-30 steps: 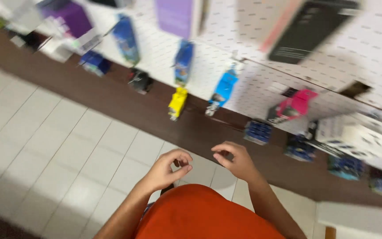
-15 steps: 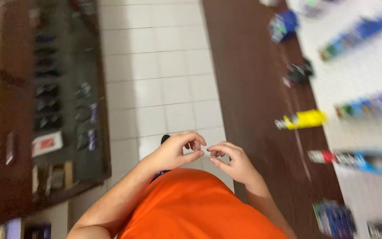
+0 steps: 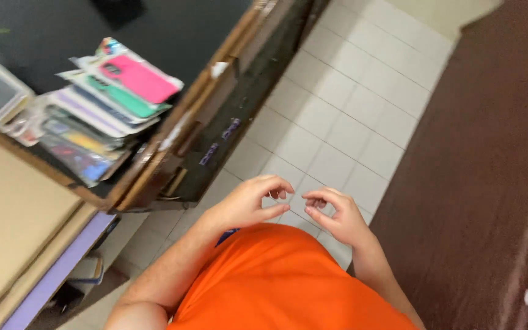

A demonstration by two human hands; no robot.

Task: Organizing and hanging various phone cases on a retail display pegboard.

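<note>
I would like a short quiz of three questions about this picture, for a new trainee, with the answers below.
1. True or false: the left hand and the right hand are held close together in front of the orange shirt.
2. Where does the stack of packaged phone cases lie? A) on the white tiled floor B) on the dark counter C) in the right hand
3. Fill in: the topmost case in the stack is ____ in colour.

Key: 1 true; 2 B; 3 pink.
</note>
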